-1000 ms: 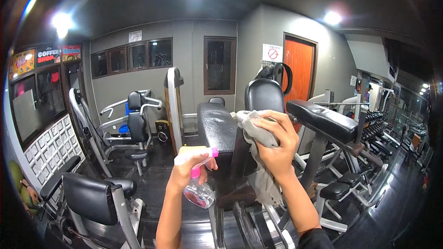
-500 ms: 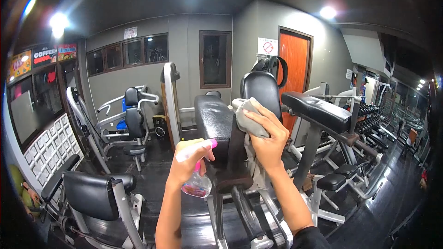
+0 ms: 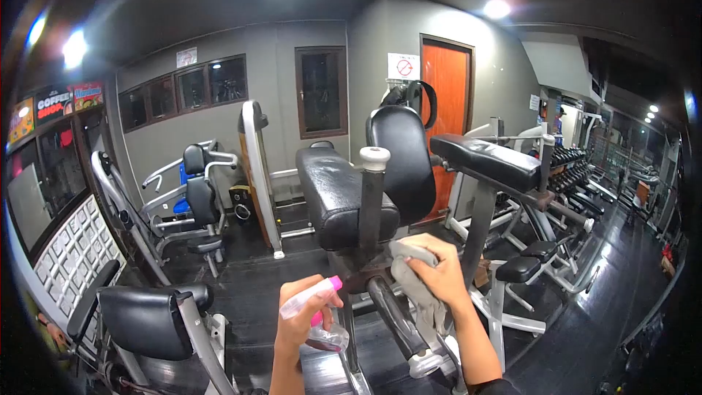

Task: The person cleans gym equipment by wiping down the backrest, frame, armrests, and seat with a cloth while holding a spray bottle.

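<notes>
- So, going by the white-capped post (image 3: 371, 208): far left of it and higher up, coffee shop sign (image 3: 54, 104).
- Far left of post, under the sign: white panel (image 3: 82, 252) with rows of squares.
- Left of post and lower: black seat back (image 3: 141, 320) on a grey frame.
- Left of post, farther back: lever machine (image 3: 202, 201), black pads, bit of blue behind.
- Left of post too, but nearer to it: tall column (image 3: 257, 168), rounded top.
- Lower left of post: left hand (image 3: 298, 316), fingers curled round the head of the spray bottle (image 3: 329, 338), holding it in the air. Bottle has clear body, pink collar, pink nozzle turned up and right.
- Just left of post: long black pad (image 3: 327, 183), shiny top, near end right beside the post.
- Below post, slanting down and right: dark bar (image 3: 395, 314), white end cap.
- Behind post, slightly right: black backrest (image 3: 404, 168), tilted.
- Lower right of post: right hand (image 3: 442, 272), thumb and fingers gripping the grey cloth (image 3: 417, 291). Cloth bunched at top, loose part hanging by the bar; can't tell if they touch.
- Right of post, farther back: orange door (image 3: 444, 95).
- Right of post: black arm pad (image 3: 488, 159).
- Far right of post: dumbbell rack (image 3: 578, 179).
</notes>
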Demonstrator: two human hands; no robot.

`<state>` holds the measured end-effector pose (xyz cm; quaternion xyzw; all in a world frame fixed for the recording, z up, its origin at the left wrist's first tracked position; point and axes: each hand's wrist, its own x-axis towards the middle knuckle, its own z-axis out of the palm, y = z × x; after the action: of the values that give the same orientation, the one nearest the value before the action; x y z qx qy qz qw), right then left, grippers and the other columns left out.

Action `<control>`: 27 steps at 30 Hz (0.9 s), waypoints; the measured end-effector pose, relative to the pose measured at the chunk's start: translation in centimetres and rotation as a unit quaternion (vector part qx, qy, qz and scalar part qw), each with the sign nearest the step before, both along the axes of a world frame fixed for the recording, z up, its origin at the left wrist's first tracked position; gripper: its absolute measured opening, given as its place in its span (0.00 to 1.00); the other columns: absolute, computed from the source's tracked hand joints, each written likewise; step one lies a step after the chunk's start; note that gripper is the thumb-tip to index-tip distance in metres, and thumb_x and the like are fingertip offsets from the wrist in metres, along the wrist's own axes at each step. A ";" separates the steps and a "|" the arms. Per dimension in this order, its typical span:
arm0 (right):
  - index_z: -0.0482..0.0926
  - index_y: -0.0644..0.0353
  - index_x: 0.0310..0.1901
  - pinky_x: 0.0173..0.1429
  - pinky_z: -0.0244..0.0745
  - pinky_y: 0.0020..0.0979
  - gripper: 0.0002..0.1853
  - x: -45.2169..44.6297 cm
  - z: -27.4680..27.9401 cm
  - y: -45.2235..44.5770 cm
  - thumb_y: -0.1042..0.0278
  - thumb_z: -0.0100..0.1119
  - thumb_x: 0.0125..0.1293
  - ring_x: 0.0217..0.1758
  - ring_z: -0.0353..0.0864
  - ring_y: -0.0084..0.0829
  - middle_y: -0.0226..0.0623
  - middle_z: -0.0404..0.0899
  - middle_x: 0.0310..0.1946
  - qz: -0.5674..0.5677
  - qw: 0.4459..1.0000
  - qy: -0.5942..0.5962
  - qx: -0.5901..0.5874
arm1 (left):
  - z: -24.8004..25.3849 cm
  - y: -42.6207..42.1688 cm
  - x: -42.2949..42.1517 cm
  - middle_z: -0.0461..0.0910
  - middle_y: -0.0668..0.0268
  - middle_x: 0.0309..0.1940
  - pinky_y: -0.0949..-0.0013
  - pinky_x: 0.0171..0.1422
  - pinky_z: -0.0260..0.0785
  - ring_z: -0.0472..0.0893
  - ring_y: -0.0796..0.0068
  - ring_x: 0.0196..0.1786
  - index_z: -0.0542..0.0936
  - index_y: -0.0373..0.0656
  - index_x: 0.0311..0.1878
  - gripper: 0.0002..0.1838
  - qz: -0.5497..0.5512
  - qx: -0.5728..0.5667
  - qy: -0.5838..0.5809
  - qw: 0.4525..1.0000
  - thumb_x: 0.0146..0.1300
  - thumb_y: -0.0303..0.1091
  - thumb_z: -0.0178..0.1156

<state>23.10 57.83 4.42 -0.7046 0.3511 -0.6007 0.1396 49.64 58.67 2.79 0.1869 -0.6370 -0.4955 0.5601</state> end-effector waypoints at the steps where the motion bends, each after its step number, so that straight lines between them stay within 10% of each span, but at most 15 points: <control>1: 0.84 0.66 0.47 0.53 0.76 0.29 0.14 -0.1 -0.6 0.6 0.77 0.65 0.58 0.45 0.84 0.27 0.39 0.87 0.42 0.002 1.000 -0.002 0.024 | -0.8 0.2 -0.2 0.82 0.58 0.26 0.75 0.21 0.68 0.77 0.77 0.16 0.79 0.28 0.32 0.18 -0.006 0.005 0.014 1.000 0.65 0.37 0.57; 17: 0.81 0.65 0.49 0.53 0.76 0.26 0.15 -7.5 -11.9 6.2 0.83 0.56 0.61 0.48 0.82 0.23 0.34 0.85 0.42 0.053 0.975 -0.149 0.157 | -14.8 5.5 -8.7 0.79 0.65 0.23 0.75 0.22 0.63 0.76 0.78 0.18 0.79 0.37 0.31 0.17 0.231 0.086 -0.045 0.968 0.67 0.44 0.59; 18: 0.81 0.65 0.48 0.54 0.76 0.26 0.14 -8.8 -12.4 6.8 0.82 0.57 0.60 0.48 0.82 0.23 0.34 0.84 0.41 0.041 0.970 -0.163 0.174 | -11.9 7.5 -11.3 0.79 0.64 0.24 0.74 0.22 0.64 0.76 0.79 0.18 0.81 0.37 0.33 0.17 0.230 0.212 0.007 0.950 0.68 0.44 0.60; 27: 0.79 0.64 0.45 0.51 0.71 0.23 0.09 -19.0 -14.1 9.0 0.75 0.56 0.64 0.42 0.77 0.20 0.31 0.81 0.38 0.023 0.944 -0.223 0.240 | -11.5 9.5 -21.9 0.81 0.60 0.28 0.74 0.22 0.68 0.76 0.77 0.17 0.80 0.30 0.39 0.09 0.200 0.135 0.022 0.970 0.69 0.29 0.58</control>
<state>4.11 66.87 -9.70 -0.5060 0.4286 -0.6371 0.3930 27.78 68.18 -8.66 0.3731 -0.5016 -0.4590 0.6313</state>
